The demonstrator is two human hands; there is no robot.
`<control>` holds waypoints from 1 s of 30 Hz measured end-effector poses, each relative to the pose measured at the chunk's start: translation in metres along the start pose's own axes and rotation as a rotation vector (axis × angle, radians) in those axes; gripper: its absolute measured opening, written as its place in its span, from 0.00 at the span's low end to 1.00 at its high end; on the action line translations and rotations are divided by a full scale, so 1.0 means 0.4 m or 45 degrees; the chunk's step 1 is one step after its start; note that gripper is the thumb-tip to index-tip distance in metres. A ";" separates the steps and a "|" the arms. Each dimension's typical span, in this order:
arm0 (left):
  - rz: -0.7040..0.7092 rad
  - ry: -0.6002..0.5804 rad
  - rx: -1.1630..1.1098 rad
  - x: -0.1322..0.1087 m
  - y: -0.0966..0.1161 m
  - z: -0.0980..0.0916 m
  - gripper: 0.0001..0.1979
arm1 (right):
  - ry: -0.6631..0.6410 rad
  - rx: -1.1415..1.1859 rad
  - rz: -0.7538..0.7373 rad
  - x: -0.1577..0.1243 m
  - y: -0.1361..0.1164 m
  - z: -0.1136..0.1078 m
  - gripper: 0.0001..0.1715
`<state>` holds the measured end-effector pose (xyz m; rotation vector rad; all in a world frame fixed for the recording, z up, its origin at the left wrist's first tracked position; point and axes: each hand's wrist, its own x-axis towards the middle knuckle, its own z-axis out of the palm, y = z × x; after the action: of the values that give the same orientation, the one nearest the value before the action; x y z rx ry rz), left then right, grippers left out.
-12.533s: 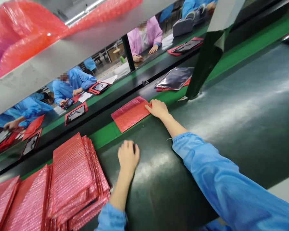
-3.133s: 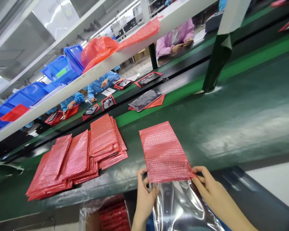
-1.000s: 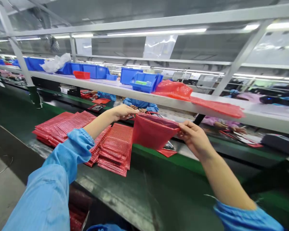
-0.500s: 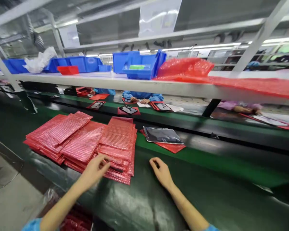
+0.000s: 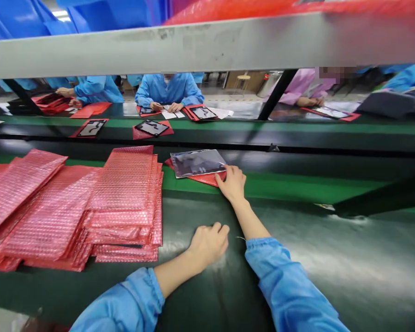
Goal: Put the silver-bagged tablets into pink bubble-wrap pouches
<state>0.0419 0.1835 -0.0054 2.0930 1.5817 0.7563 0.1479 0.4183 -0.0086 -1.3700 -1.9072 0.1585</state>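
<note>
Near the middle of the work surface, my left hand [image 5: 210,242] is loosely curled, palm down, and I see nothing in it. The pile of red bubble bags [image 5: 122,184] lies to its left, apart from it. My right hand [image 5: 233,184] reaches further forward, thumb and fingers at the right edge of a red bubble bag [image 5: 209,179]. On top of that bag rests a shiny dark-grey plastic pouch [image 5: 197,163], its right corner by my fingertips. The undersides of the fingers are hidden.
A pale shelf beam [image 5: 180,48] crosses above, with blue bins [image 5: 114,16] and red plastic wrap [image 5: 235,10] on it. Beyond, a co-worker in blue [image 5: 169,90] handles papers. Flat panels on red bags [image 5: 152,127] lie across the line. A dark post [image 5: 383,196] stands right.
My right hand has moved forward to the red bag and pouch. My left hand has left the bubble-bag pile and moved right. The view has tilted down and turned right.
</note>
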 end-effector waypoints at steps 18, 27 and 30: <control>-0.230 0.145 -0.620 0.059 -0.035 0.000 0.03 | -0.235 -0.159 -0.803 0.058 -0.197 0.115 0.21; -0.613 0.766 -1.860 0.161 -0.118 -0.128 0.19 | -0.094 -0.109 -0.827 -0.085 -0.206 0.001 0.16; -0.717 0.954 -1.911 0.180 -0.143 -0.142 0.14 | -0.078 0.046 -0.858 -0.177 -0.244 -0.024 0.16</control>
<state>-0.0215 0.2684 0.0159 0.2727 1.0456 1.7862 0.0894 0.3144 0.0117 -0.6440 -2.2932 -0.0999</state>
